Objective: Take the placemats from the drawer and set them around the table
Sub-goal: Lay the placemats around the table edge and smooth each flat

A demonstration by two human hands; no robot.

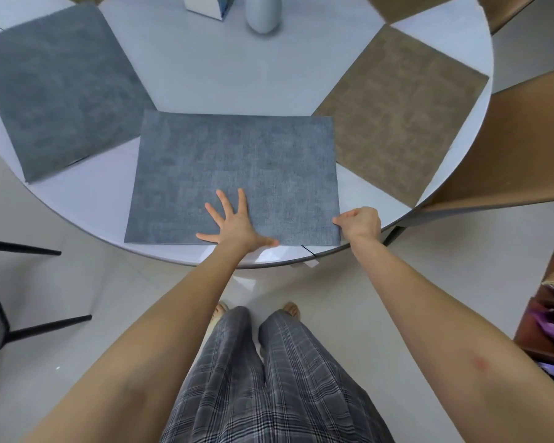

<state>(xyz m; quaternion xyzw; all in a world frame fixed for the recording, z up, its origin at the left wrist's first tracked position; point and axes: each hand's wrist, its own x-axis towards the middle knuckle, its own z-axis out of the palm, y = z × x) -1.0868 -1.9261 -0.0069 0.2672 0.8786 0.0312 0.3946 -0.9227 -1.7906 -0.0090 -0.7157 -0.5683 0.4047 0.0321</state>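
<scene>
Grey woven fabric lay nearest me: the near mat [234, 174] sat flat on the white table [205, 75], its front edge almost level with the rim. My left hand [234, 223] pressed on it with fingers spread wide and straight, palm down near that front edge. My right hand [362, 223] pinched the mat's near right corner, fingers curled over the edge; the thumb's hold underneath I could not see.

I judged the main risk to be right there. With so little table left in front of the mat, a pull from the right hand toward me could drag the corner past the rim, and the mat would droop or slide off. If the left palm pressed while the right hand tugged, the fabric could buckle or skew instead of shifting cleanly.

Further out, the left mat [58, 87], also grey, lay angled with its near corner about touching the near mat's far left corner. The brown mat [403, 113] on the right met or slightly tucked under the far right corner; I could not tell which. Pushing the near mat forward could ride it over either neighbour and knock their spacing askew.

Farthest, a pale vase [263, 14] and a white box [208, 6] stood near the centre, well apart from the mats, and seemed in little danger.
</scene>
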